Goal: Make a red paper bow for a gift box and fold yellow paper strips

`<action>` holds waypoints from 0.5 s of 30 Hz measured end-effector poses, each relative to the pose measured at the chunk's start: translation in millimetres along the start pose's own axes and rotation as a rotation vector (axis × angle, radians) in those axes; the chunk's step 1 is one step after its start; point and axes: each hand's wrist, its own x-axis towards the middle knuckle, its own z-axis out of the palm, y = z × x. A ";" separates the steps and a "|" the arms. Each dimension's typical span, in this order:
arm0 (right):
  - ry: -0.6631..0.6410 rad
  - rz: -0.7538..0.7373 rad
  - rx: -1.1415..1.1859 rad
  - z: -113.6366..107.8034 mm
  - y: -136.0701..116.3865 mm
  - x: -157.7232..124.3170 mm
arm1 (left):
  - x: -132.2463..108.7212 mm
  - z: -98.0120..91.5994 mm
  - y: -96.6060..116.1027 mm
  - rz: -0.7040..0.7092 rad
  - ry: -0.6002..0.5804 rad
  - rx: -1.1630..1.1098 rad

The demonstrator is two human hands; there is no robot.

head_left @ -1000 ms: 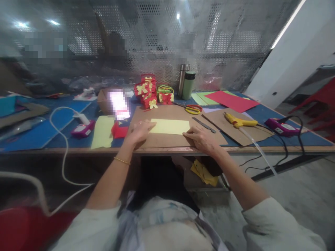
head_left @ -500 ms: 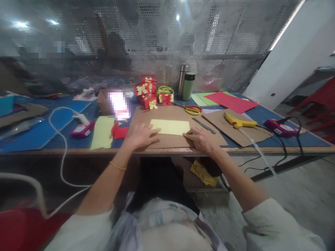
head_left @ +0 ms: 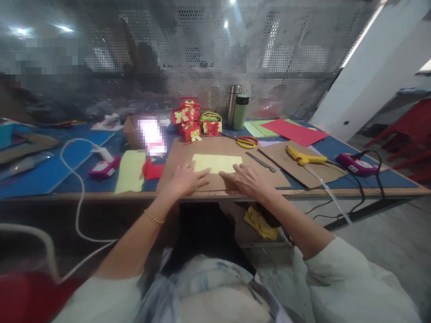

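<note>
Right hand has shifted toward left hand, both with fingers apart, apparently keeping yellow paper flat near the worktop's front edge.

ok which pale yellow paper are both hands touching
The pale yellow paper rectangle on brown cardboard, touched by left hand and right hand; the other pale yellow sheet lies left, untouched.

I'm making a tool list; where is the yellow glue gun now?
In the head view, the yellow glue gun lies at right on a cardboard piece, between the right hand and a purple box.
</note>
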 end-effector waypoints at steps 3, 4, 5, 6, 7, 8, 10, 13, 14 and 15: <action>-0.043 -0.001 0.005 -1.5 4.7 -1.1 | 0.6 0.3 -0.5 0.029 0.003 0.031; -0.053 -0.003 0.014 -1.2 7.2 -2.0 | 0.8 0.3 -0.7 0.036 0.006 0.040; -0.058 -0.005 0.026 -1.1 9.6 -2.9 | 0.9 0.2 -0.8 0.039 0.009 0.045; -0.059 -0.010 0.041 -1.2 11.9 -3.9 | 1.0 0.0 -0.8 0.039 0.010 0.049; -0.057 -0.015 0.057 -1.7 13.9 -4.8 | 0.9 -0.3 -0.8 0.037 0.012 0.051; -0.056 -0.019 0.073 -2.6 15.7 -5.7 | 0.8 -0.5 -0.6 0.035 0.013 0.054; -0.058 -0.025 0.104 -5.3 18.8 -7.4 | 0.5 -0.8 -0.4 0.033 0.014 0.058; -0.049 -0.025 0.150 -8.8 23.0 -9.8 | 0.2 -0.3 -0.5 0.022 0.012 0.037; -0.043 -0.019 0.164 -9.3 24.3 -10.6 | 0.1 -0.2 -0.6 0.018 0.013 0.024; -0.038 -0.010 0.174 -9.5 25.5 -11.4 | 0.0 -0.1 -0.7 0.016 0.015 0.014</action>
